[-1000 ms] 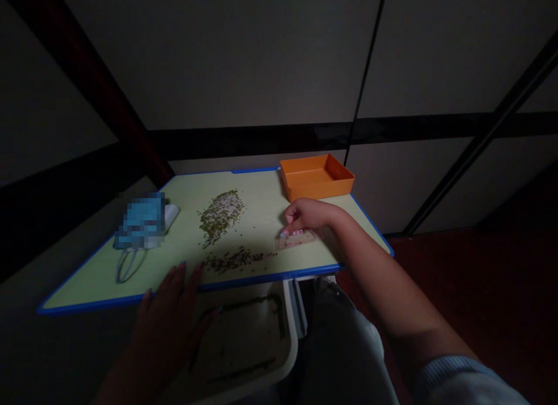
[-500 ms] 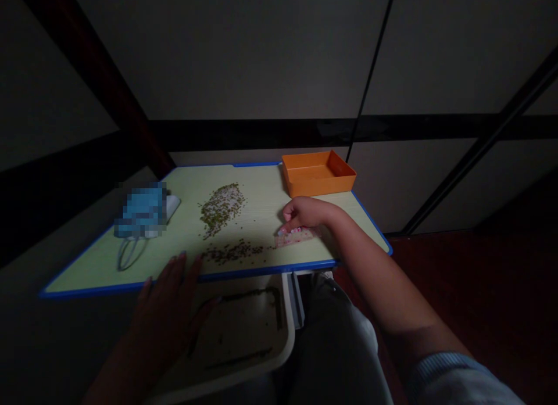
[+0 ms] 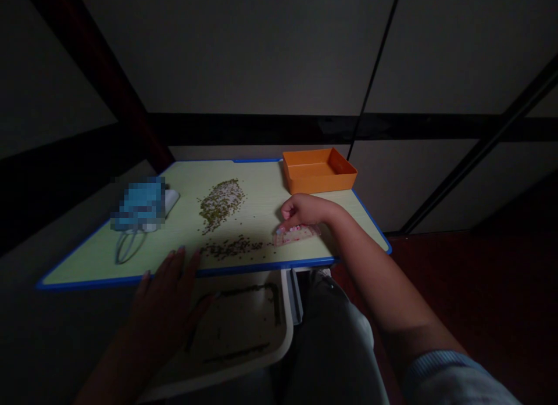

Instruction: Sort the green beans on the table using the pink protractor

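Note:
A pale green table (image 3: 261, 196) with a blue rim carries a heap of small green-brown beans (image 3: 219, 201) near its middle and a thinner line of beans (image 3: 233, 247) close to the front edge. My right hand (image 3: 303, 210) presses a small clear pinkish ruler (image 3: 296, 233) flat on the tabletop, just right of that line. My left hand (image 3: 163, 303) lies open at the front edge, its fingertips touching the rim. It rests over a white tray (image 3: 253, 323) held below the table, with some beans along its sides.
An orange box (image 3: 319, 169) stands at the far right corner. A blue object (image 3: 139, 206) with a looped cord (image 3: 127, 248) lies on the left part. Dark walls and beams rise behind. My knee (image 3: 335, 335) is under the front edge.
My right hand and the ruler have shifted slightly toward the front edge. The view has drifted a little; my left hand stays at the rim.

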The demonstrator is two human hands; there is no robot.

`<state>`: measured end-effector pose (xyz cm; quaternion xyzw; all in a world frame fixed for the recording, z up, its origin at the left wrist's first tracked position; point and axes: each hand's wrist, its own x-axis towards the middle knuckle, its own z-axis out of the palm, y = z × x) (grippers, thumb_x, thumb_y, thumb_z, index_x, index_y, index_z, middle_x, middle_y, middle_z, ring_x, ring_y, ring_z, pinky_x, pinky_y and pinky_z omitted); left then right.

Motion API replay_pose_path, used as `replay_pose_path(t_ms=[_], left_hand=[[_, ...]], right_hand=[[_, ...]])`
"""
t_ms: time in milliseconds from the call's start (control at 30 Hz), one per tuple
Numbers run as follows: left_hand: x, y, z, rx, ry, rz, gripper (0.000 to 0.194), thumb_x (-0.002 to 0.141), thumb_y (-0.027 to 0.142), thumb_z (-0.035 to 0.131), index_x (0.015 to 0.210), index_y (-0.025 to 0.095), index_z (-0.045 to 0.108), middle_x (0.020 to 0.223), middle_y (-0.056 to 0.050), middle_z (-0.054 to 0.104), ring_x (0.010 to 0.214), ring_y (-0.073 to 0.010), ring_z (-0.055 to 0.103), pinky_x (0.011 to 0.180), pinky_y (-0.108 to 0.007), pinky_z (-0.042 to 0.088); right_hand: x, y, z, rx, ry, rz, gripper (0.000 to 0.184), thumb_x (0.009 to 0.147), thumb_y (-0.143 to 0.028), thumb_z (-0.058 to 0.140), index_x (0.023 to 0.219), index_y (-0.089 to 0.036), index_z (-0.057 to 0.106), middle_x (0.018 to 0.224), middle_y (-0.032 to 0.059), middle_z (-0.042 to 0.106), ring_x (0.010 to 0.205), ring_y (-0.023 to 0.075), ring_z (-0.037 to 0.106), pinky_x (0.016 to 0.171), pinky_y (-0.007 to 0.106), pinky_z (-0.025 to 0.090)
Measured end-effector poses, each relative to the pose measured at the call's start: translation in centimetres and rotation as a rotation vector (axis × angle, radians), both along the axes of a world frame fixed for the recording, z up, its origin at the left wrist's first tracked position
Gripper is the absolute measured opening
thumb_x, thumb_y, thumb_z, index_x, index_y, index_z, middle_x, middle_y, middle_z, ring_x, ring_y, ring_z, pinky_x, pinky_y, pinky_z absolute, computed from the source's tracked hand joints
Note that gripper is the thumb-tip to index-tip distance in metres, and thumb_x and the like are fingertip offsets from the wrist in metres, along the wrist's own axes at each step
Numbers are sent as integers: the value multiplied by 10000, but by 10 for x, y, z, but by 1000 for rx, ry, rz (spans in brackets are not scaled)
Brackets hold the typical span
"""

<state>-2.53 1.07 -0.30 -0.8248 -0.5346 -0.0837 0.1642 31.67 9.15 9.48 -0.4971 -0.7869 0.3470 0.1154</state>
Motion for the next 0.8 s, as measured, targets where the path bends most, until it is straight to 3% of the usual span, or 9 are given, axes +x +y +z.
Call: replay_pose_path(t_ms=[400,600,800], left_hand=[[1,0,0,-7,-30,3,758,873,601,261,1447,113,349,1550,-259,366,1443,-390,355,1097,-645,355],[3,-2,5,-24,-2,10,700,888,535,302,1448,116,347,1545,-266,369,1431,-390,375,1089,-632,370],[4,-3,7,-25,12,32,701,877,521,327,1438,102,369,1544,-273,367,1423,-400,385,1080,-634,381]], right_hand=[[-2,1,-1,63,-32,-64,315,738,-361,772,635,-158,554,521,-71,498,525,73,418,555,237,252],[-6,0,-2,61,65,15,317,746,-338,763,616,-159,537,509,-87,453,523,64,386,553,234,252],[-3,-1,1,61,1,-36,312,733,-334,773,605,-158,549,496,-85,445,504,62,366,541,239,247]])
